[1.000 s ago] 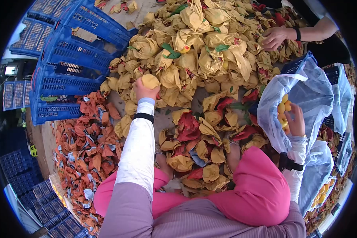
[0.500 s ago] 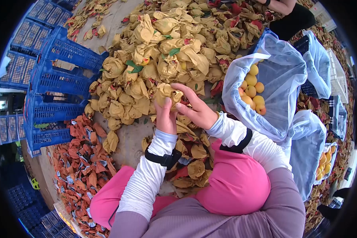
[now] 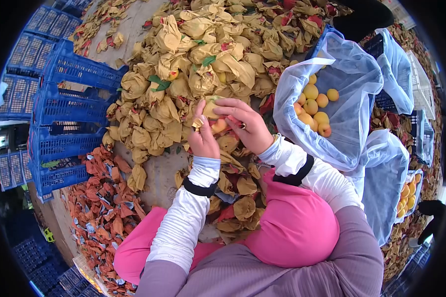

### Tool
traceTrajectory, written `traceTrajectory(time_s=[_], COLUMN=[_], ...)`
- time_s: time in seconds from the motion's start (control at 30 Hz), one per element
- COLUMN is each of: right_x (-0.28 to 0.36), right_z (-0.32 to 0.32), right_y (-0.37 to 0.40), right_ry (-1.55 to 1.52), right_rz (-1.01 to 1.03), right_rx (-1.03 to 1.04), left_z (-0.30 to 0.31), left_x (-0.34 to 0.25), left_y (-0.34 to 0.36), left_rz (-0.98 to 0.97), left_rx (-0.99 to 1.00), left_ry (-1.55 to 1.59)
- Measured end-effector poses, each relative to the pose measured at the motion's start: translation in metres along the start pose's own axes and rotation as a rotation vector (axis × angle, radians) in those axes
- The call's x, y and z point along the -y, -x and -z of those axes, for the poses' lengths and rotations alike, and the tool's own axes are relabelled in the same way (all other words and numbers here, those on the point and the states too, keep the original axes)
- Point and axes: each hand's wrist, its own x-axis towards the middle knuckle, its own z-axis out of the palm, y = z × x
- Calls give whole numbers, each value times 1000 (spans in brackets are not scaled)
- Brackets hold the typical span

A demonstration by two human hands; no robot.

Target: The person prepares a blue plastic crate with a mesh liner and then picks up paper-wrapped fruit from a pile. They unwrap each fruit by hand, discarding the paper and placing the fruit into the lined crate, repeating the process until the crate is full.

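Observation:
Between my hands, above the heap, is a yellow-red peach (image 3: 218,125) with its paper bag torn apart around it. My left hand (image 3: 203,141) is closed on a crumpled tan piece of the paper bag (image 3: 197,123) beside the fruit. On the other side, my right hand (image 3: 250,128) curls its fingers over the peach and grips more of the bag, whose red lining shows. My fingers hide part of the fruit. Just beyond lies a heap of tan paper-wrapped fruit (image 3: 168,111) with some green leaves.
Blue crates (image 3: 69,116) are stacked at left, near a pile of orange-brown papers (image 3: 109,198). At right, a crate lined with a translucent bag (image 3: 352,99) holds loose peaches (image 3: 309,106). Another lined crate (image 3: 384,183) stands nearer. Torn tan bags (image 3: 243,208) lie between my knees.
The wrapped fruit has been torn open, so the peach now shows. My hands have moved slightly apart with the paper. The other person's arm at the top right has left the view.

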Motion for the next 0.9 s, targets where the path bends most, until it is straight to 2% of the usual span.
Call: traceTrajectory(time_s=[0.03, 0.07, 0.1, 0.17, 0.2, 0.23, 0.27, 0.33, 0.4, 0.43, 0.47, 0.5, 0.53, 0.6, 0.67, 0.73, 0.77, 0.8, 0.83, 0.87, 0.9], right_x=[0, -6, -17, -37, -43, -47, -53, -46, -43, -40, -37, -34, -32, -29, -23, -13, -13, -13, -12, -8, -7], right_z=[-3, -2, -2, -1, -3, -6, -6, -9, -9, -7, -7, -8, -9, -6, 0, 7, 9, 13, 16, 20, 27], right_y=[-2, -2, 1, 4, 7, 13, 16, 16, 15, 14, 13, 13, 13, 13, 11, 12, 13, 16, 20, 21, 23], right_ry=[-1, 1, -230, -602, -600, -884, -1166, -1218, -1202, -1248, -1248, -1127, -1006, -933, -539, -81, -26, 43, 22, -7, -61], right_rz=[52, 50, -125, -417, -416, -605, -788, -821, -806, -721, -721, -608, -498, -468, -240, -141, -63, 9, -8, -8, 7], right_rx=[-94, -96, -162, -300, -301, -325, -341, -291, -222, -182, -184, -179, -171, -118, -45, -149, -98, -51, 14, 3, 49], left_z=[0, 1, 1, 2, 2, -6, -4, 4, 7, 9, 10, 3, 0, -2, 10, 13, 8, 5, 4, 8, -5], left_x=[-4, -4, -4, 2, 3, -6, 7, 39, 49, 50, 52, 43, 34, 23, 35, 36, 36, 46, 38, 52, 14], left_y=[-2, -1, 0, 5, 6, 5, 2, -6, -10, -12, -14, -19, -20, -21, -21, -21, -20, -19, -18, -18, -15], left_rz=[-37, -53, -68, 148, 255, 342, 343, 102, 76, 260, 443, 463, 464, 540, 525, 556, 519, 507, 574, 495, 504], left_rx=[-12, -16, -20, -26, -24, -117, -116, -217, -278, -328, -375, -417, -416, -399, -322, -294, -362, -418, -494, -489, -535], left_ry=[-25, -38, -51, -14, 4, 233, 236, -29, -110, -34, 43, 324, 324, 519, 442, 275, 278, 471, 236, 143, -57])
